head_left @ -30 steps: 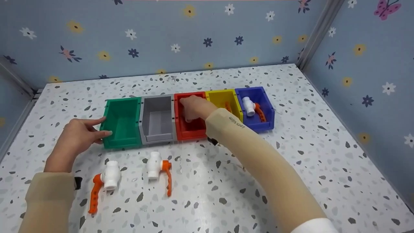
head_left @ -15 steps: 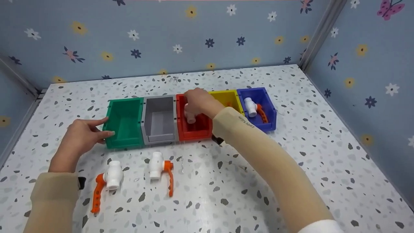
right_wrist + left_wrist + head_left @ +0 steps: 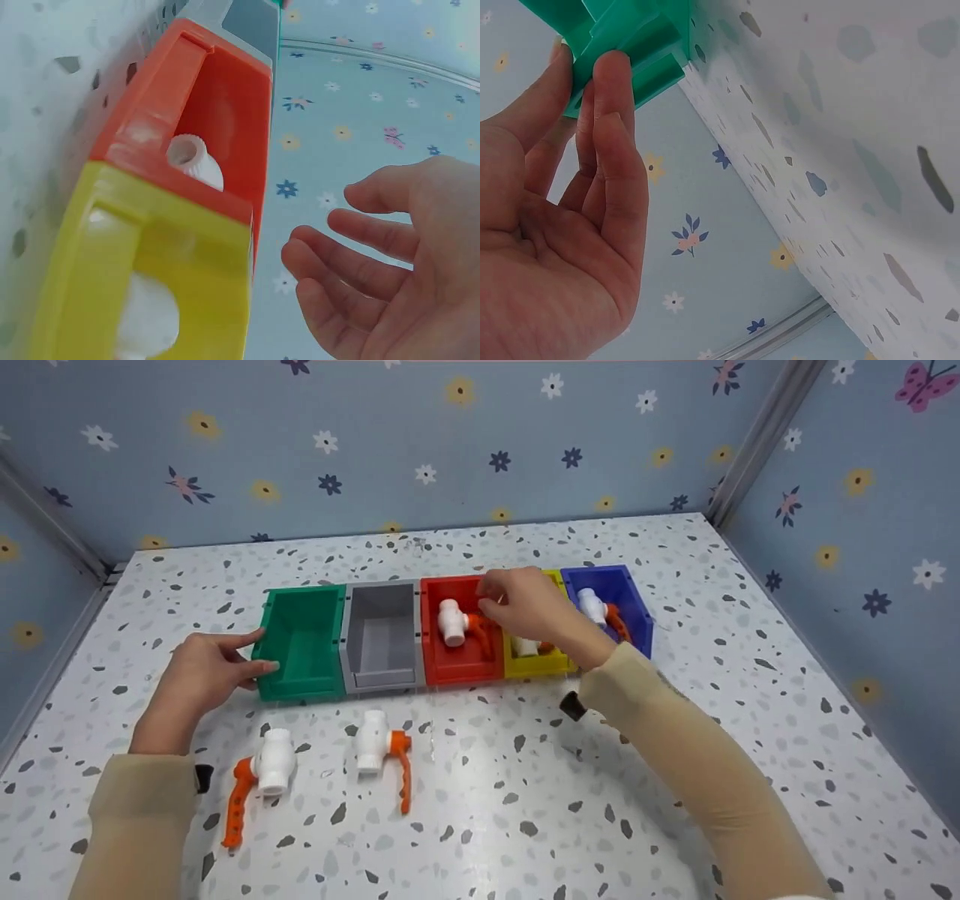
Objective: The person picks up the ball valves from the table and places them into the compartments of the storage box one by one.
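Observation:
My left hand [image 3: 206,671] pinches the left wall of the green bin [image 3: 300,688] between thumb and fingers; the left wrist view shows the fingertips on its edge. Above the red bin [image 3: 461,673] and yellow bin [image 3: 546,666], my right hand [image 3: 536,604] is raised with loosely bent fingers and nothing in them. A white ball valve [image 3: 451,622] with an orange lever lies inside the red bin. Partly hidden under the right hand, another ball valve [image 3: 525,646] lies in the yellow bin. The blue bin [image 3: 640,615] holds a third ball valve [image 3: 592,605].
A grey bin [image 3: 382,679] stands between the green and red ones, all joined in one row. Two more ball valves, one at left [image 3: 276,763] and one nearer the middle [image 3: 372,742], lie on the speckled table [image 3: 480,825] in front. Flowered walls [image 3: 450,450] enclose the back and sides.
My right hand let go of the ball valve in the red bin, then lifted and moved right over the yellow bin. The left hand keeps its hold on the green bin.

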Available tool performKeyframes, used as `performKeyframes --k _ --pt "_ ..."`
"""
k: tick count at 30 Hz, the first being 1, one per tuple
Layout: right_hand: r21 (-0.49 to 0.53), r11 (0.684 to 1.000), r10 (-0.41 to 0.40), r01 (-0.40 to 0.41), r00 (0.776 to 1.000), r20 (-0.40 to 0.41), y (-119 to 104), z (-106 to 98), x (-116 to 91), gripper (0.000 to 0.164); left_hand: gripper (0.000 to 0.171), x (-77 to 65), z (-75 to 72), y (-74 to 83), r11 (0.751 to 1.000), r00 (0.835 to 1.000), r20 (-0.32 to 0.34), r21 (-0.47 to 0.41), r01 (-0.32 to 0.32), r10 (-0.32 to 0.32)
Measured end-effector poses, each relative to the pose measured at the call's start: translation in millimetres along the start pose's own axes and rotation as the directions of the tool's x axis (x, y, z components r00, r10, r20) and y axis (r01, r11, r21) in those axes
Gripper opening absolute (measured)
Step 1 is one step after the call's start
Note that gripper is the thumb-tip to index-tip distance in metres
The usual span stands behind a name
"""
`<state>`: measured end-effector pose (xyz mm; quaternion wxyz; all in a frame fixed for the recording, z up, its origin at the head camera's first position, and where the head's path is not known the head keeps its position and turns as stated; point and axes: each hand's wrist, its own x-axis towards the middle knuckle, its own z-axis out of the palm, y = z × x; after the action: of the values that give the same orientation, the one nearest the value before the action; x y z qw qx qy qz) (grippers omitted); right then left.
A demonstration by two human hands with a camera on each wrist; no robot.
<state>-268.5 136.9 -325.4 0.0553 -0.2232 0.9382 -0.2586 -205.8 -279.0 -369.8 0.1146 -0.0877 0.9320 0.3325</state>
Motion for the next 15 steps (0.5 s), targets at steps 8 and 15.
performKeyframes --k 8,15 --pt "0.026 0.997 -0.07 0.074 0.989 -0.127 36 -12 -48 0.021 0.075 -2.5 2.1 -1.2 1.0 1.0 -0.002 -0.015 0.005 -0.005" --pt "0.045 0.996 -0.069 0.083 0.965 -0.254 80 -16 -90 0.015 0.074 -2.4 2.8 -0.5 1.0 1.0 -0.023 -0.013 -0.005 0.005"
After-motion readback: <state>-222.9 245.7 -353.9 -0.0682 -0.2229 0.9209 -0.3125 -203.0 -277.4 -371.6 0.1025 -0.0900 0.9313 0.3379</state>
